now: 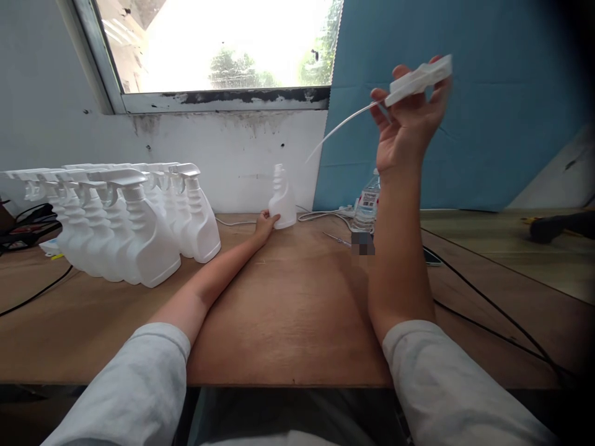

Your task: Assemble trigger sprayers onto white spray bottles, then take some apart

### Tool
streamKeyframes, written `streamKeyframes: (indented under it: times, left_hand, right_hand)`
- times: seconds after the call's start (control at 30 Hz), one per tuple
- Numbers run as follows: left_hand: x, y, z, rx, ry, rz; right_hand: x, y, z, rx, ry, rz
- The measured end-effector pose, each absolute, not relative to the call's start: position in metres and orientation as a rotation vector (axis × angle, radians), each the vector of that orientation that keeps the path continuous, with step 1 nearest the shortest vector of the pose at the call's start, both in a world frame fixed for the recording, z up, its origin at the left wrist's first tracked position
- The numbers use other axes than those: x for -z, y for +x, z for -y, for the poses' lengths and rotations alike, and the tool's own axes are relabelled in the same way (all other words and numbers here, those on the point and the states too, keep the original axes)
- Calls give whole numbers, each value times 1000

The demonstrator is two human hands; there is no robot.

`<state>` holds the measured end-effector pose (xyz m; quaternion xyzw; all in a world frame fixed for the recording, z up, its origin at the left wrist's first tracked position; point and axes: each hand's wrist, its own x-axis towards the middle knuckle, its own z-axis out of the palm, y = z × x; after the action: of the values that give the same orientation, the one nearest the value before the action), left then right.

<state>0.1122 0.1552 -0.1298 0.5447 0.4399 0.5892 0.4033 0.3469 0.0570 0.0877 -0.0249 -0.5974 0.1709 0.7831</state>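
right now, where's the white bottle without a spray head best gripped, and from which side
Probably the narrow ridged upper part of the white bottle, below the mouth, coming from the right. The bottle stands upright, that part is slimmer than the wide body, and the left hand holds the lower left side.

Short pale-grey sleeves (134, 378); shadowed trousers (297, 414), perhaps dark grey.

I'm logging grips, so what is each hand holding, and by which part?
The right hand holds a white spray head by its body; the left hand holds a white bottle low, near its base.
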Motion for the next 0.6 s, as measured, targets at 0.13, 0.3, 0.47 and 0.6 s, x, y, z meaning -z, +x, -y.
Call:
streamKeyframes:
  times: [0.13, 0.3, 0.47, 0.6]
  left_hand:
    - [108, 102, -175, -1523, 1395, -1401]
    - [103, 100, -192, -1462, 1461, -1637]
    - [121, 110, -191, -1446, 1553, -1701]
    - [132, 113, -186, -1474, 1598, -1727]
  right_hand:
    - [-92, 359, -38, -338, -11, 1345]
    - [-93, 355, -37, -240, -109, 1298]
    - [-93, 347, -35, -248, -227, 1289]
    - [-90, 337, -27, -304, -248, 1339]
